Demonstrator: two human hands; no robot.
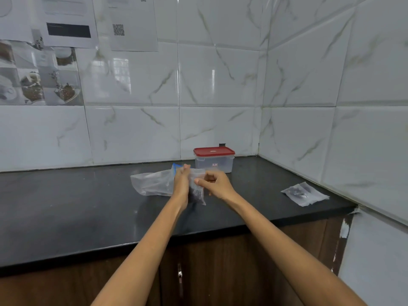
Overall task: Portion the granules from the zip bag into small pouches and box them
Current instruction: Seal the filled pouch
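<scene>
left hand (181, 183) + right hand (213, 184): both pinching small pouch (197, 191), frame centre | box (214, 159): lid on, behind

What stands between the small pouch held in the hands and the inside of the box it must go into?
The red lid sits shut on the clear box, so it blocks the way in. Both the left hand and right hand hold the small pouch just in front of the box; nothing else visible lies between them.

two bare forearms, no sleeves in view, wrists without watch, band or bracelet. left hand (181, 181) and right hand (215, 184) ungloved; fingers blurred, rings not discernible.
</scene>
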